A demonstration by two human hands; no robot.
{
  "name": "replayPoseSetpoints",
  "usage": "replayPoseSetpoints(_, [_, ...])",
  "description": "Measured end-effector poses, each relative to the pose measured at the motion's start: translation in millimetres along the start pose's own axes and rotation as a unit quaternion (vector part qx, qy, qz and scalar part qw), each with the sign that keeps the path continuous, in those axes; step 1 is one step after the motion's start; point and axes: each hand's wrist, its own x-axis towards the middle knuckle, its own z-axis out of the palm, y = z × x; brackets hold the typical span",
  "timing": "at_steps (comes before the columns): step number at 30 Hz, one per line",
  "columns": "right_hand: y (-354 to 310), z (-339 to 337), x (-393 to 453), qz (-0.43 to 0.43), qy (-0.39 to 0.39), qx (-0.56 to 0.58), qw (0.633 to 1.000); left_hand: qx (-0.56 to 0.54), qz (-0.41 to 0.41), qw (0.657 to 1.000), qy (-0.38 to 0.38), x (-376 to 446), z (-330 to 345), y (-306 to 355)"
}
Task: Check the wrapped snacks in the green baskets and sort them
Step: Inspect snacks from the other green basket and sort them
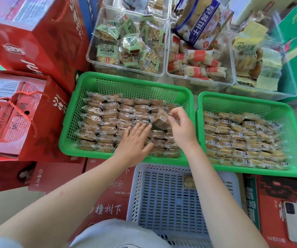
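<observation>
Two green baskets sit side by side, the left basket [126, 81] and the right basket [251, 101]. Both hold several rows of clear-wrapped brown snacks. My right hand [180, 127] pinches one wrapped snack [160, 119], lifted and tilted above the rows in the left basket. My left hand [134, 142] lies flat with straight fingers on the snacks in the same basket. A pale blue basket [162, 203] stands in front of me with one wrapped snack [188, 181] in it, partly hidden by my right forearm.
Clear tubs at the back hold green-wrapped snacks [126, 45], red-wrapped snacks [196, 65] and yellow packs [251, 56]. Red gift boxes [19, 111] crowd the left side. A phone [292, 221] lies on a red box at the lower right.
</observation>
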Motion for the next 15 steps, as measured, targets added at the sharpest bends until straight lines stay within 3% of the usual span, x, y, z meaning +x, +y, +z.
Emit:
replayPoseSetpoints(4, [-20,-22,-39,-0.025,0.009,0.010,1.000,-0.275,-0.024,0.954,0.115,-29,-33,26])
replayPoseSetpoints(7, [-31,-27,-69,-0.004,-0.042,0.076,0.996,-0.394,0.006,0.918,0.041,-54,-54,45])
replayPoseSetpoints(9, [-37,-27,-88,0.033,-0.061,0.143,0.987,-0.477,-0.018,0.879,-0.004,-69,-56,49])
replayPoseSetpoints(13, [-45,-31,-123,0.063,-0.053,0.231,0.969,-0.581,-0.061,0.811,-0.037,-97,-50,45])
replayPoseSetpoints(15, [-49,-35,-136,0.061,-0.060,0.253,0.964,-0.604,-0.063,0.793,-0.044,-109,-49,44])
